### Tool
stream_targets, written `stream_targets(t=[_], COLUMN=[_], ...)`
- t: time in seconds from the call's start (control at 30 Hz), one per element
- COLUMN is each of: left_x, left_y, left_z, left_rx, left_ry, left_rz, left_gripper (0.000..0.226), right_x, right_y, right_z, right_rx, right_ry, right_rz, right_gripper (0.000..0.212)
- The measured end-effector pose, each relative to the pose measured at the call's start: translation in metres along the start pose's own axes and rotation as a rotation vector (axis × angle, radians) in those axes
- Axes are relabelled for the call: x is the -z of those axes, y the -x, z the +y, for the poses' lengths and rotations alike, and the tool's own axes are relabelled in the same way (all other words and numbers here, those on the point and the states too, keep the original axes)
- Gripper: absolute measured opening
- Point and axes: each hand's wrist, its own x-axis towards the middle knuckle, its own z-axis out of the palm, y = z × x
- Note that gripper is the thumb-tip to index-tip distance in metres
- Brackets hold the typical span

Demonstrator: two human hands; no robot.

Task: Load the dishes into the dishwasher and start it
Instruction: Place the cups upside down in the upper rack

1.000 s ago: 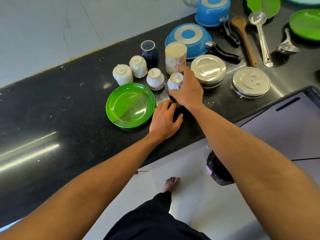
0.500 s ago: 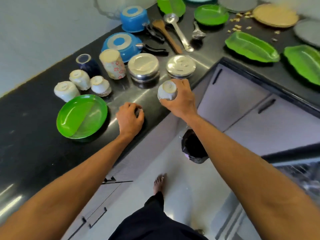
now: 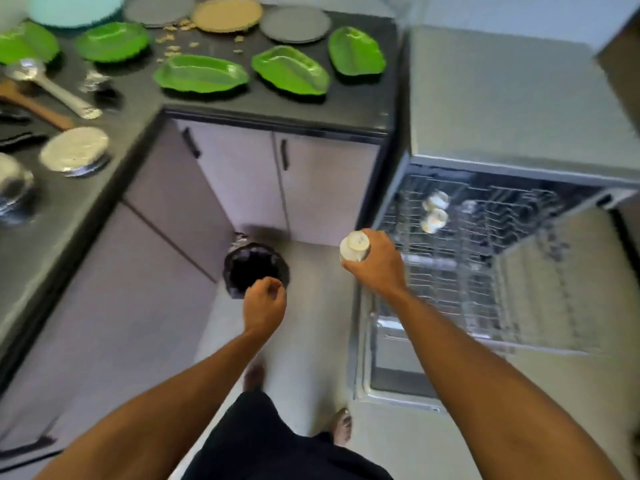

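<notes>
The right hand (image 3: 375, 263) grips a small white cup (image 3: 354, 246), turned so that its base faces the camera, and holds it in the air at the near-left corner of the pulled-out upper rack (image 3: 460, 244) of the open dishwasher (image 3: 512, 109). The left hand (image 3: 265, 304) hangs loosely curled over the floor, holding nothing that can be seen.

The step in hand looks like carrying one cup to the rack. The next move probably calls for reaching further right and far, then setting the cup mouth-down between the wires. Two white cups (image 3: 434, 211) already sit in the far-left part of that rack, so a place beside them seems likely; the cup must clear the rack's edge and not knock them.

A dark bin (image 3: 254, 271) stands on the floor between the cabinets and the dishwasher, just beyond the left hand. On the black counter (image 3: 277, 102), far and left, many dishes remain: green leaf-shaped plates (image 3: 289, 72), grey plates (image 3: 294, 26), steel lids (image 3: 74, 150), a ladle (image 3: 45, 84). Most of the loading appears still undone.
</notes>
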Motion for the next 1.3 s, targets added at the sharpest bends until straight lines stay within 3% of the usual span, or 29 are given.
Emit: stream_targets(t=[0.3, 0.47, 0.6, 0.8, 0.93, 1.07, 1.3], left_x=[-0.158, -0.236, -0.292, -0.367, -0.396, -0.39, -0.394], left_y=[0.018, -0.03, -0.074, -0.148, -0.165, -0.156, -0.16], left_z=[0.119, 0.17, 0.198, 0.212, 0.199, 0.211, 0.205], left_rx=[-0.124, -0.098, 0.028, 0.196, 0.214, 0.099, 0.043], left_ry=[-0.111, -0.139, -0.051, -0.026, -0.151, -0.255, -0.268], left_rz=[-0.417, -0.547, -0.622, -0.544, -0.479, -0.475, -0.46], left_gripper=[0.01, 0.022, 0.031, 0.07, 0.054, 0.028, 0.029], right_x=[0.095, 0.093, 0.089, 0.073, 0.06, 0.041, 0.025], right_y=[0.005, -0.032, -0.079, -0.159, -0.187, -0.196, -0.207], right_z=[0.174, 0.226, 0.254, 0.296, 0.306, 0.308, 0.308], right_rx=[-0.389, -0.549, -0.601, -0.706, -0.721, -0.663, -0.55], right_ry=[-0.076, -0.164, -0.169, -0.282, -0.285, -0.197, -0.044], right_rz=[0.231, 0.291, 0.333, 0.386, 0.366, 0.299, 0.186], right_gripper=[0.067, 0.076, 0.07, 0.064, 0.066, 0.069, 0.062])
